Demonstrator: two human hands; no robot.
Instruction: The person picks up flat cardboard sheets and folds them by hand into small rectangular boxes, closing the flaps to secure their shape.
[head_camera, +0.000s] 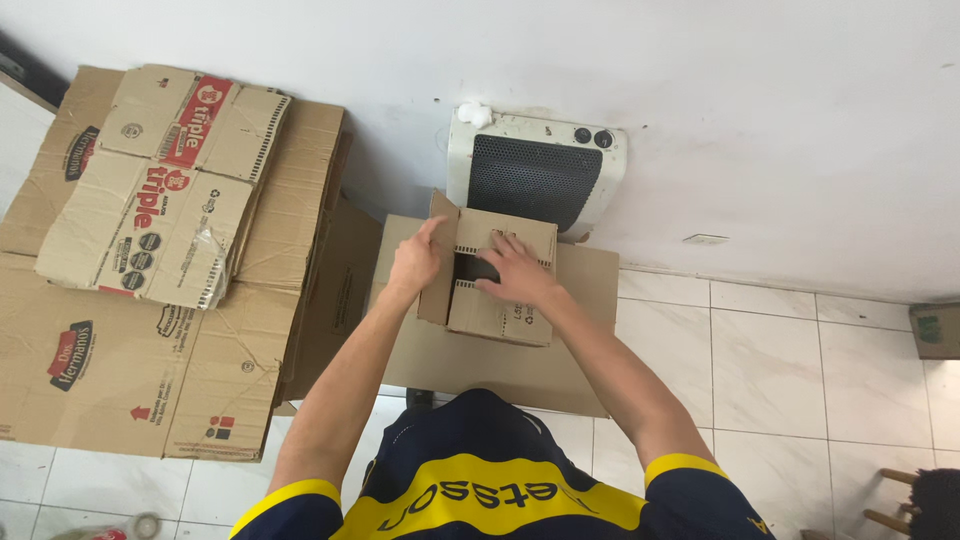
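A small brown cardboard box (500, 315) stands on a larger closed cardboard box (590, 300) in front of me. My left hand (416, 258) holds the small box's raised left flap. My right hand (516, 272) presses flat on the top flaps, fingers spread over the dark gap between them. Both arms reach forward from my blue and yellow shirt.
A white wall heater with a black grille (535, 170) is mounted just behind the boxes. A pile of flattened cardboard boxes (160, 260) leans at the left. White floor tiles (770, 370) spread to the right, with a small box (936, 330) and a wooden stool (920, 505) at the edge.
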